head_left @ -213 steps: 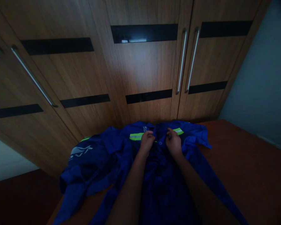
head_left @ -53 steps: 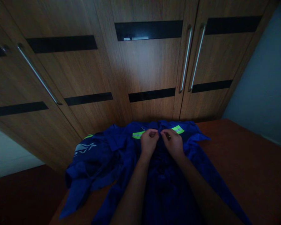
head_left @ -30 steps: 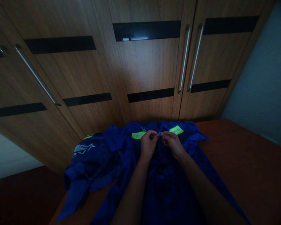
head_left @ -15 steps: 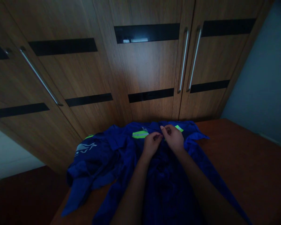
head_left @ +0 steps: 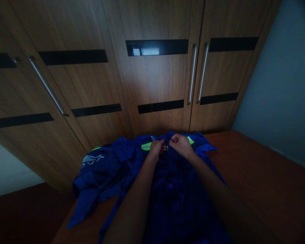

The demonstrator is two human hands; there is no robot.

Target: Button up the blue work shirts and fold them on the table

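A dark blue work jacket (head_left: 175,189) with yellow-green reflective strips lies spread on the reddish-brown wooden surface. My left hand (head_left: 157,149) is closed at its upper front, fingers curled on the cloth beside the left strip. Just to its right, my right hand (head_left: 182,145) pinches the jacket's front edge between thumb and fingers, near the other strip. A small gap separates the two hands. Dim light hides the exact part of the cloth under the fingertips. Left of the hands is bunched blue cloth (head_left: 104,178) with a pale printed logo; whether it is a separate garment I cannot tell.
Behind the jacket rises a wooden wardrobe (head_left: 155,81) with black inlaid bands and long metal handles. The wooden surface (head_left: 256,176) extends to the right, towards a blue-grey wall (head_left: 277,91). A white wall section (head_left: 12,169) is at the left.
My hands have moved slightly apart, the left one shifting left and its fingers turning downward. The camera view has tilted and shifted a little.
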